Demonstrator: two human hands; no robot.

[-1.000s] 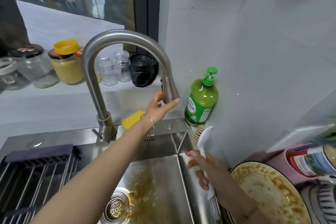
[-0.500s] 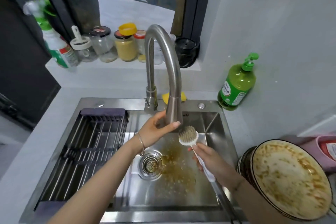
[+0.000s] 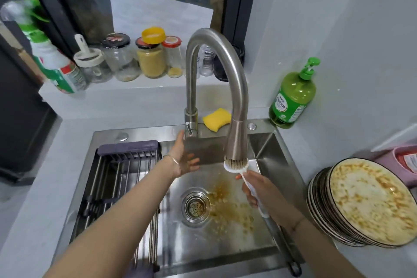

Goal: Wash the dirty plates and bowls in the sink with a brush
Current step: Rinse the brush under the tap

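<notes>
A steel sink (image 3: 266, 142) with brown food stains around its drain (image 3: 195, 205) fills the centre. My right hand (image 3: 259, 189) grips the white handle of a dish brush (image 3: 235, 164), whose bristle head is pressed up under the tap's spout (image 3: 237, 142). My left hand (image 3: 184, 156) hovers open with fingers spread, just below the small tap lever (image 3: 188, 126). A stack of dirty plates (image 3: 367, 205) smeared with yellow-brown residue stands on the counter to the right of the sink.
A dark drying rack (image 3: 121, 178) spans the sink's left part. A yellow sponge (image 3: 217, 119) lies behind the tap, a green soap bottle (image 3: 293, 97) at the back right. Jars (image 3: 151, 56) and a spray bottle (image 3: 56, 63) line the sill. A pink container (image 3: 404, 160) sits behind the plates.
My left hand has let go of the spout and moved left toward the tap lever, opening. The brush has risen until its bristles meet the spout's end. The view has tilted downward.
</notes>
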